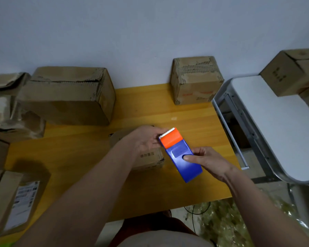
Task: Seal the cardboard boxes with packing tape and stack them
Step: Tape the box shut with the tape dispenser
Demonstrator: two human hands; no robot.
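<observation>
Both forearms reach over the yellow table (82,157) to a blue-and-orange tape dispenser (180,154) held above a small cardboard box (148,157).

Right hand (209,161) grips the dispenser's blue body, thumb pressed on its face; left hand (146,139) pinches at the orange end beside the serrated blade (167,132), apparently hunting the tape's free end, though no tape shows; the small box sits mostly hidden under the left wrist, so whether its flaps are shut I cannot tell; a large crumpled box (66,95) and a squat box (196,80) wait against the wall, a labelled box (16,200) lies at near left, and more boxes (292,73) rest on the white side table (268,125); risks, as I judge them: fingertips so close to the teeth could get nicked, and tape drawn crookedly would wrinkle or miss the seam.
</observation>
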